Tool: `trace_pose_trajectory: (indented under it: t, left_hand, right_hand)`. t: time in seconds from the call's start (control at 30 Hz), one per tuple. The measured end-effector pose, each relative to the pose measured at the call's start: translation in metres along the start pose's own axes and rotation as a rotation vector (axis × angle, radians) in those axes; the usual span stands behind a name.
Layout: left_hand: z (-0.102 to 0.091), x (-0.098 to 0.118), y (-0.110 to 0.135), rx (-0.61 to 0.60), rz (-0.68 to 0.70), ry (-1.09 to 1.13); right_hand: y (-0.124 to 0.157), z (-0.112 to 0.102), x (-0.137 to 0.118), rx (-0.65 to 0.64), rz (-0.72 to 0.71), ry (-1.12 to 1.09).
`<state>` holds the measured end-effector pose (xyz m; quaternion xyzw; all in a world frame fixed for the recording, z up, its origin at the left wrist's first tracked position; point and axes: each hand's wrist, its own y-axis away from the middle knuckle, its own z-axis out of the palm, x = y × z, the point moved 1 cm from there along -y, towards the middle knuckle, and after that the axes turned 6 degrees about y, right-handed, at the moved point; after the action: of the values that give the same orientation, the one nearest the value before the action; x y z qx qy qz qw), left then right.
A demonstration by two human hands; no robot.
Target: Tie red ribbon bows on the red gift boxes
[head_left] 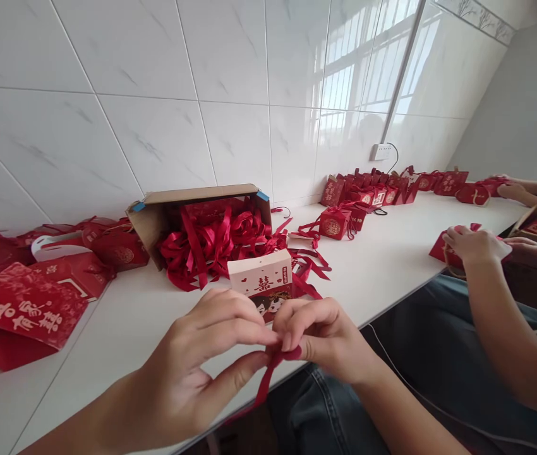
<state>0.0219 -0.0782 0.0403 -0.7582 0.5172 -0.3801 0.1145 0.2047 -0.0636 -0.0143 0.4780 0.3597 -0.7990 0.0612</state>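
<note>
Grip of the right hand [328, 341], just right of centre low in the frame, has thumb and fingertips together, clamped on a narrow, dark red fabric ribbon [265, 382]. This ribbon's long axis slants from that pinch toward the lower left, its length trailing down past the near edge of the white, smooth surface [382, 265]; a short rounded part shows against the right thumb. The left hand [206, 354] comes in from the lower left, its fingertips meeting the right fingertips at the top of the ribbon and its thumb tip just beside the ribbon's left edge; whether this grip is closed on the ribbon I cannot tell. Of the two, the right grip is nearer the ribbon's upper end, while the trailing length lies below and between the hands.

Just beyond the fingertips, at the centre, stands a cream-and-red printed paper box [261, 268], partly hidden by them. Behind it, a brown cardboard carton [148, 240] opens toward the viewer, spilling shiny red ribbons [202, 243]. Farther off, at the right of the frame, a co-worker's hand [477, 246] rests on a red paper box [439, 248].
</note>
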Motion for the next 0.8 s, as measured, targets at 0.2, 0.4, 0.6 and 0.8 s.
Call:
trace_pose_trajectory:
  t: [0.2, 0.4, 0.6, 0.8]
  left_hand:
    - [-0.005, 0.002, 0.002, 0.010, -0.111, 0.052]
    - [-0.001, 0.000, 0.003, -0.074, -0.319, 0.245]
    - [0.008, -0.007, 0.002, -0.151, -0.191, 0.358]
    - [0.008, -0.040, 0.003, 0.118, -0.179, 0.187]
  right_hand:
    - [0.001, 0.000, 0.013, -0.047, 0.071, -0.087]
    - [0.003, 0.000, 0.010, -0.124, 0.193, -0.009]
    - [0.010, -0.001, 0.015, -0.283, 0.419, -0.127]
    - [0.006, -0.006, 0.017, -0.047, 0.188, -0.191]
